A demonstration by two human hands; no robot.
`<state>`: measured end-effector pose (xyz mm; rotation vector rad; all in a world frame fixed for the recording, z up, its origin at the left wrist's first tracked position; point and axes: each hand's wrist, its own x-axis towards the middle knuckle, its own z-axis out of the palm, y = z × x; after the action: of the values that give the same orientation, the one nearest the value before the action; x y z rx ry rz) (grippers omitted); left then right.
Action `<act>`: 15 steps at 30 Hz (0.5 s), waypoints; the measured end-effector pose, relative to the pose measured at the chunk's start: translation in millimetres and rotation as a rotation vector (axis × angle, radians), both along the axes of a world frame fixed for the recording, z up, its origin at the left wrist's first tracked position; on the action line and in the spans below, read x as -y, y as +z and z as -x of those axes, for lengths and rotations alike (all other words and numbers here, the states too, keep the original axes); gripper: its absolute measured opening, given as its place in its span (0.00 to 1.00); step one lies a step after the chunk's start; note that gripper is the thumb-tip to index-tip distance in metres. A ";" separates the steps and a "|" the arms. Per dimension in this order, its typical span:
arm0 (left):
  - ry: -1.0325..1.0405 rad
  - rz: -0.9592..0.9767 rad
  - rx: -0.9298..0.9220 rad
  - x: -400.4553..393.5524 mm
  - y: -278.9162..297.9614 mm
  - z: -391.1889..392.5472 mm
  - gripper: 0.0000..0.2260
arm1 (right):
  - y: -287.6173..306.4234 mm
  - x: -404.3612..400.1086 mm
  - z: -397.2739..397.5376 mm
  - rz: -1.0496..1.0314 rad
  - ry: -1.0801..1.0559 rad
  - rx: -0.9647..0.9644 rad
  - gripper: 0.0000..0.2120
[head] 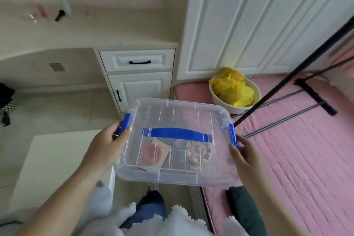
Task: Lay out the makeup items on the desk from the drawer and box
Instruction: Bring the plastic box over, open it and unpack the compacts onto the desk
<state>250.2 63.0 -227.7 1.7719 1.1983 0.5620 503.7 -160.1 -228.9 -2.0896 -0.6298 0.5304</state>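
Held level above the floor: clear plastic storage box, blue lid handle, no readable writing. Left hand and right hand gripping its blue side latches. Inside, pink-printed packet.

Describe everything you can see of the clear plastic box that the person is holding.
The clear plastic box is rectangular, with a see-through ribbed lid that is on, a blue carry handle lying flat across the lid, and a blue latch at each short end. It is held level above the floor, in front of the desk cabinet. The left hand grips its left end, the right hand its right end. Inside, a pinkish packet and a round pink item show dimly.
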 end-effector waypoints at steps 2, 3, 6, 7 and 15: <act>0.012 -0.011 -0.006 -39.3 5.9 -13.4 0.04 | 3.8 -46.4 -19.9 -0.027 0.050 -0.021 0.16; 0.029 -0.019 -0.007 -61.4 11.6 -19.7 0.04 | 6.7 -71.8 -30.2 -0.042 0.061 -0.026 0.17; 0.075 -0.045 0.017 -116.1 27.5 -37.6 0.06 | 16.6 -134.1 -55.6 -0.077 0.100 -0.005 0.17; 0.088 -0.054 0.010 -131.6 32.2 -43.5 0.07 | 19.8 -153.9 -62.9 -0.086 0.119 -0.014 0.17; 0.255 -0.084 -0.034 -246.3 39.3 -87.5 0.08 | 31.7 -316.4 -134.0 -0.199 0.235 -0.075 0.16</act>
<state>337.8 309.4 -188.4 1.7148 1.4543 0.7424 637.6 156.2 -197.2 -1.8119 -0.8548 0.6475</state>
